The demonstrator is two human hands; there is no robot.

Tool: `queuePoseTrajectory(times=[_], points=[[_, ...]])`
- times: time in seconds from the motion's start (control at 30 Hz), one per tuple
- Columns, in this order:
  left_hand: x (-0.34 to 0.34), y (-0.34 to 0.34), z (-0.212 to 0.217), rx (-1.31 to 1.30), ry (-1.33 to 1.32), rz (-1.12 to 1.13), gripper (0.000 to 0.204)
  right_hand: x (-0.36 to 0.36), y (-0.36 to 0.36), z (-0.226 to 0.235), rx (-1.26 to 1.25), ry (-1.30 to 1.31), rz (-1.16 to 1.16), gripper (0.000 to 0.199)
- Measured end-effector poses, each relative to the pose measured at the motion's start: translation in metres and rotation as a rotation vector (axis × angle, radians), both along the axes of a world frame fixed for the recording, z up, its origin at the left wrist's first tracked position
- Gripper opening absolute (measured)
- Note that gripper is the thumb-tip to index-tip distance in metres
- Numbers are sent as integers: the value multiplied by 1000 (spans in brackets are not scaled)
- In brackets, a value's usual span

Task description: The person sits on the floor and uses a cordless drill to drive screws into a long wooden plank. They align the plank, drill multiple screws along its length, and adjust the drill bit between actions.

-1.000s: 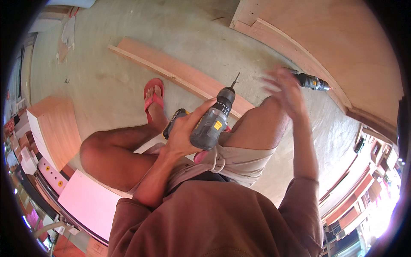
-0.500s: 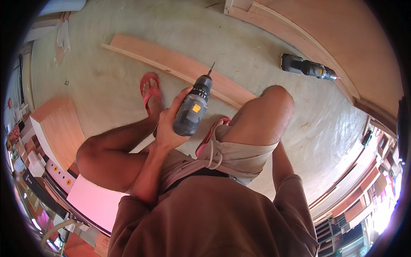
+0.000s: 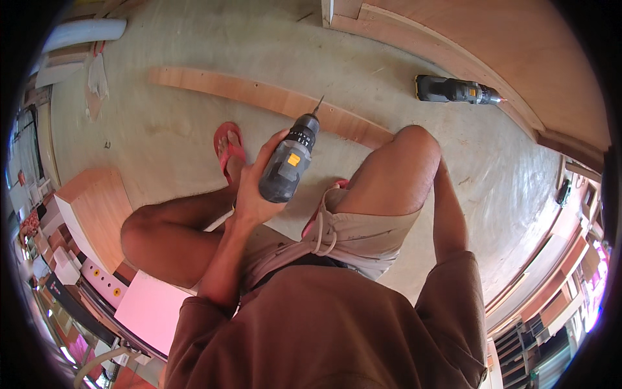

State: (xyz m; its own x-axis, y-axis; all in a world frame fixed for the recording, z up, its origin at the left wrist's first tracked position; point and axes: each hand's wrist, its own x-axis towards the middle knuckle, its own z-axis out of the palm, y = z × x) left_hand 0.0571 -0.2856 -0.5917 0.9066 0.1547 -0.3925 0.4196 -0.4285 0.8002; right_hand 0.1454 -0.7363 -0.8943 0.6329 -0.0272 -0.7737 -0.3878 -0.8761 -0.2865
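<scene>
My left hand [image 3: 253,198] is wrapped round a black and grey cordless drill [image 3: 282,174] with a yellow patch. Its thin bit points up and away from me, overlapping in view a long narrow wooden board [image 3: 227,89] on the floor. Small dark holes dot the face of that board, whose right end goes out of sight at my right knee. My right forearm [image 3: 449,214] reaches forward beside that knee, and the hand at its end is hidden behind the leg.
A second cordless drill [image 3: 453,90] lies on the floor against a large wooden panel [image 3: 505,48] at the far right. Left of my left knee stands a wooden box-like piece [image 3: 97,211], with a pale pink panel [image 3: 152,311] nearer me. Stacked boards [image 3: 541,285] line the right side.
The long board has turned over: its stepped edge strip no longer shows and a flat face with holes does. My right forearm has moved forward beside the knee. The left hand keeps the drill.
</scene>
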Motion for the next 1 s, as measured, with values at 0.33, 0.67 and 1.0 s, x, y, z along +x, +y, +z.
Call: queuePoseTrajectory(times=[0.33, 0.67, 1.0], points=[[-3, 0, -1, -94, 32, 24, 81, 8, 21, 11, 10, 70, 28, 48], [-3, 2, 2, -34, 90, -72, 80, 5, 44, 26, 19, 101, 7, 52], [10, 3, 14, -7, 122, -106, 78, 14, 52, 24, 23, 134, 2, 57]])
